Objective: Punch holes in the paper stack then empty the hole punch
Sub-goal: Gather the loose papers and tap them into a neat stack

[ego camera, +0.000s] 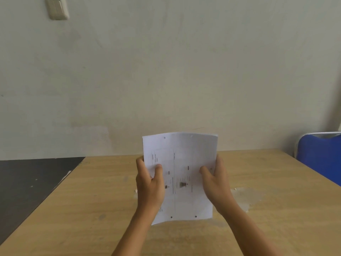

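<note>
Two hands (150, 183) (215, 179), curved punched paper stack (181, 174)

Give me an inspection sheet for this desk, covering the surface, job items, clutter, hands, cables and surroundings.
Surface: wooden table, with a worn pale patch on its right side.
Job's things: paper stack held upright above the table, holes along top and bottom edges; hole punch not in view.
Clutter: small scrap beside the left hand.
Grippers: left hand and right hand grip the stack's side edges, thumbs in front.
Cables: nothing seen.
Surroundings: plain wall, wall switch, blue chair, dark floor.
</note>
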Motion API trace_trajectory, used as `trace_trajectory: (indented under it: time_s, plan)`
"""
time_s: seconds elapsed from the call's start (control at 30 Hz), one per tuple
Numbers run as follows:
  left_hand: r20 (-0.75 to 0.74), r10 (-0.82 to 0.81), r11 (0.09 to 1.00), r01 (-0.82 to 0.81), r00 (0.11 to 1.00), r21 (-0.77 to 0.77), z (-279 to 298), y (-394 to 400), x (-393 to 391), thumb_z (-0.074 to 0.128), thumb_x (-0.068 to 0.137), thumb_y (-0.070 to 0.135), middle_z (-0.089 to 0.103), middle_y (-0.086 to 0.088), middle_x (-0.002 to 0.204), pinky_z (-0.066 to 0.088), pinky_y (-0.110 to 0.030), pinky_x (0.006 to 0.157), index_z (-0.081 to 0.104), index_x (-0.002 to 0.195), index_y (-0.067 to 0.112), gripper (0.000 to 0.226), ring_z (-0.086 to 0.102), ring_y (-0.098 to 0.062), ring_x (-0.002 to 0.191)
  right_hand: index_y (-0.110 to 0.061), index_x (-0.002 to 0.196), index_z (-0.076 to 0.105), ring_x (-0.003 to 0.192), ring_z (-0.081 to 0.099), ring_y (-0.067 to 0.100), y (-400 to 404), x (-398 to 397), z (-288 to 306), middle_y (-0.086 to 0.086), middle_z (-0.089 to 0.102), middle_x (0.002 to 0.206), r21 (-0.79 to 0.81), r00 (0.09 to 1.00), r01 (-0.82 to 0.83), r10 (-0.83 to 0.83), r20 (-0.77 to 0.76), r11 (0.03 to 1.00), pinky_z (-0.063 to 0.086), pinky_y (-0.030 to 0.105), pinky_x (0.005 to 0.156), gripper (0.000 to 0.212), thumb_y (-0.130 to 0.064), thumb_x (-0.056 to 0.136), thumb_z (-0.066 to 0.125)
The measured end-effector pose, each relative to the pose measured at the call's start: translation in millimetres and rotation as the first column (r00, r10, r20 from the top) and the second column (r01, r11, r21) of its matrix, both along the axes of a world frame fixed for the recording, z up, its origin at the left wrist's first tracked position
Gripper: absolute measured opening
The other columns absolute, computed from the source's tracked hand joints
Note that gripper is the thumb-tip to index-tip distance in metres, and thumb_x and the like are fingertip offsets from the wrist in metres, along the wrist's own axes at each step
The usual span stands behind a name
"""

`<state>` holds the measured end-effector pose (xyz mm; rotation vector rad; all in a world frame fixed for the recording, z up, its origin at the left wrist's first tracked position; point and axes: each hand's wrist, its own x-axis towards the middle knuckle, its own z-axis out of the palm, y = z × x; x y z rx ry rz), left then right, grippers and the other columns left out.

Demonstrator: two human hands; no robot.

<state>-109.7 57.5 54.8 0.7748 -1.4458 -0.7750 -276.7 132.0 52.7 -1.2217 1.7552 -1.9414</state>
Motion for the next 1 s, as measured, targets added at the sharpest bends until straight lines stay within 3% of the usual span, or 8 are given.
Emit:
trace_trajectory:
  time_s: [0.17,0.33,0.43,0.5,0.6,0.67,0.83,1.0]
  plan:
    - [0.028,0.021,1.000,-0.021,0.999,0.002,-17.5,-4.6,1.5,0.054,0.103,0.007,0.072,0.028,0.100,0.052,-0.009,0.064,0.049,0.102,0.028,0.022,0.069,0.003,0.089,-0.035,0.103,0.053,0.082,0.061,-0.010,-0.4,-2.3,-9.1,-0.030,0.061,0.092,-0.013,1.000,0.015,-0.015,-0.008,1.000,0.049,0.006,0.059,0.034,-0.001,0.095,0.052]
    - [0.079,-0.002,0.999,-0.001,0.997,0.045,-31.2,2.1,-0.7,0.052,0.106,0.010,0.070,0.021,0.110,0.054,-0.019,0.073,0.049,0.118,0.023,0.018,0.070,-0.007,0.094,-0.044,0.105,0.047,0.088,0.058,-0.018,-0.2,3.0,-15.9,-0.017,0.059,0.105,0.034,1.000,-0.024,0.025,-0.009,0.999,0.050,0.003,0.061,0.047,0.002,0.098,0.050]
    - [0.073,0.023,0.999,-0.025,0.997,0.020,-22.9,-0.4,-0.1,0.052,0.106,0.012,0.068,0.038,0.109,0.053,-0.008,0.073,0.048,0.116,0.031,0.022,0.068,0.007,0.099,-0.050,0.108,0.045,0.093,0.057,-0.020,0.2,0.4,-7.6,-0.039,0.058,0.100,0.009,0.999,-0.021,0.021,-0.032,1.000,0.049,0.001,0.063,0.050,-0.002,0.097,0.051]
    - [0.086,0.024,0.999,-0.028,0.996,0.039,-20.5,-1.3,-0.4,0.052,0.105,0.012,0.070,0.032,0.109,0.053,-0.008,0.072,0.047,0.113,0.035,0.025,0.068,0.007,0.098,-0.051,0.107,0.044,0.093,0.057,-0.021,-0.5,0.1,-9.1,-0.040,0.057,0.100,0.012,1.000,-0.017,0.018,-0.017,1.000,0.048,0.000,0.062,0.050,-0.002,0.097,0.051]
    - [0.088,-0.019,0.994,0.009,0.996,0.113,-30.3,-1.5,-1.9,0.050,0.106,0.011,0.071,0.006,0.118,0.059,-0.029,0.077,0.046,0.115,0.029,0.020,0.071,-0.016,0.103,-0.043,0.105,0.046,0.088,0.057,-0.019,-1.0,4.3,-20.6,-0.018,0.059,0.105,0.066,1.000,-0.022,0.023,-0.011,0.998,0.048,0.001,0.061,0.043,-0.001,0.098,0.050]
    - [0.080,-0.041,0.991,0.030,0.996,0.132,-35.7,-1.2,-0.5,0.050,0.106,0.013,0.071,-0.006,0.117,0.060,-0.048,0.079,0.044,0.113,0.026,0.016,0.069,-0.036,0.101,-0.039,0.105,0.047,0.087,0.058,-0.016,-0.4,5.3,-26.6,-0.020,0.060,0.099,0.076,1.000,-0.017,0.018,-0.017,0.997,0.048,0.003,0.060,0.039,-0.001,0.098,0.051]
    - [0.108,-0.077,0.978,0.054,0.991,0.202,-38.4,-1.5,1.3,0.049,0.106,0.017,0.070,-0.018,0.114,0.059,-0.059,0.077,0.043,0.120,0.023,0.016,0.064,-0.053,0.101,-0.044,0.106,0.046,0.086,0.060,-0.016,-1.1,6.1,-27.6,-0.014,0.060,0.106,0.114,1.000,-0.027,0.025,0.017,0.993,0.050,0.005,0.058,0.042,-0.003,0.099,0.051]
    - [0.165,-0.058,0.989,0.034,0.985,0.144,-21.6,-20.2,14.0,0.057,0.103,0.024,0.072,-0.003,0.108,0.057,-0.028,0.054,0.050,0.108,0.032,0.013,0.071,-0.018,0.076,-0.045,0.123,0.056,0.105,0.066,0.001,3.4,-4.1,-17.4,-0.022,0.067,0.118,0.111,0.979,-0.151,0.133,0.154,0.982,0.060,0.028,0.080,0.045,-0.007,0.098,0.056]
